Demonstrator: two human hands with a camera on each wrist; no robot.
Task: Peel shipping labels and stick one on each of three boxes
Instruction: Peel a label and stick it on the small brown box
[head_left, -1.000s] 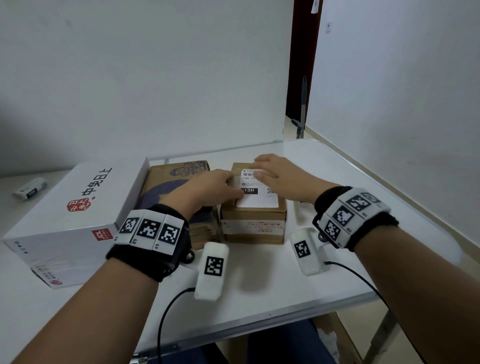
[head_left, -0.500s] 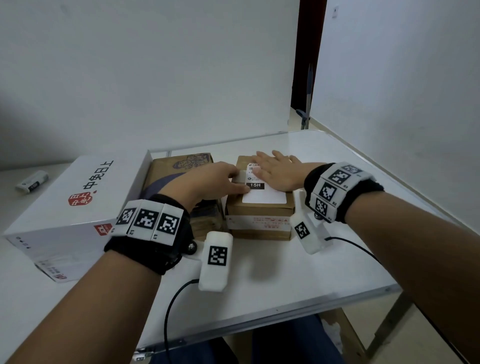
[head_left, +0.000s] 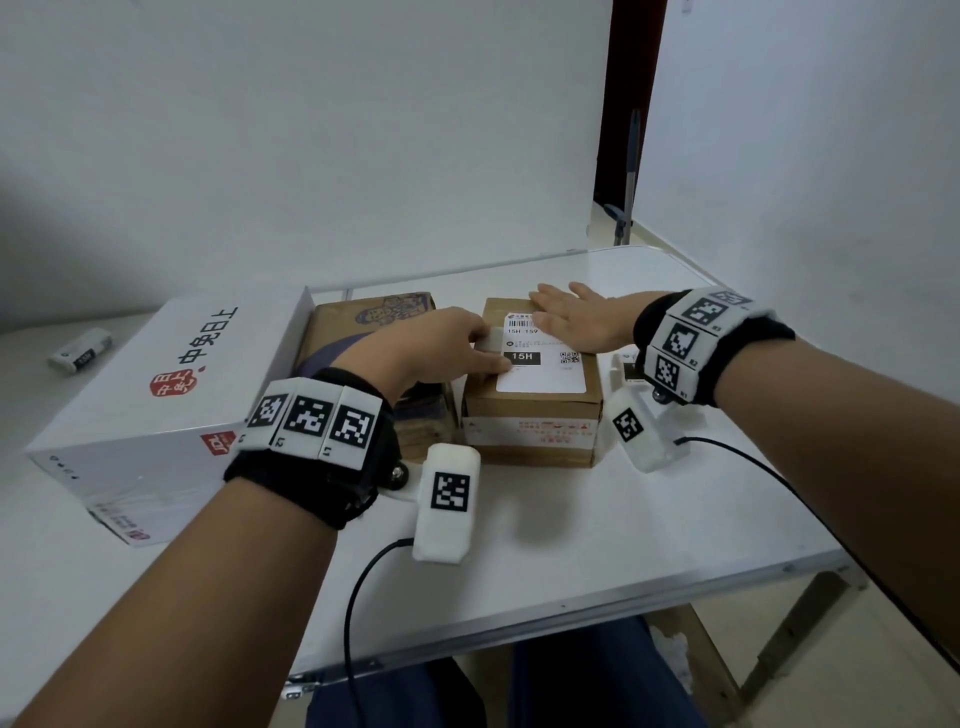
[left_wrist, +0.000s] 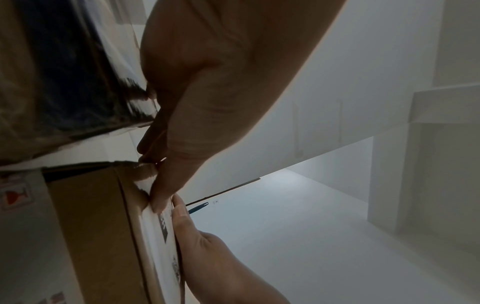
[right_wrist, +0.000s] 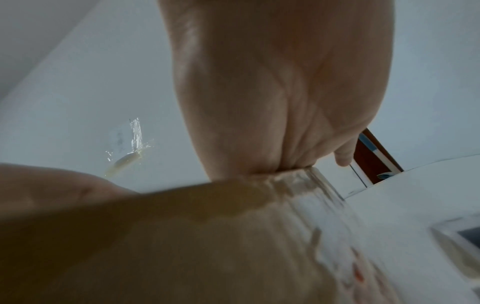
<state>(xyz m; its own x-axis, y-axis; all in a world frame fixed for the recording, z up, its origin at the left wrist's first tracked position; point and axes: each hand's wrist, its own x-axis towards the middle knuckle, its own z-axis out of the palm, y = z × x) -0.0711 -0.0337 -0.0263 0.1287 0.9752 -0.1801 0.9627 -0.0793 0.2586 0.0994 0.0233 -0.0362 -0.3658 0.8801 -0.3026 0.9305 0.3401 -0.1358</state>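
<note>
Right hand (head_left: 576, 319) flat, fingers spread, slid back to far right corner of shipping label (head_left: 543, 358), uncovering more print than half a second ago. Left hand (head_left: 441, 345) unmoved, fingers pressing label's left edge. White label, barcode, "15H" block, QR code, lying flat on top of small brown box (head_left: 530, 423), between both hands, on table (head_left: 597, 530).

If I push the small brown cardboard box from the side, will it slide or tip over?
The small brown cardboard box would probably slide, not tip: it sits flat on the smooth white table and looks wider than tall. It seems stiff, with square, uncrushed edges. With the right hand and left hand resting on its top, it may resist moving.
</note>
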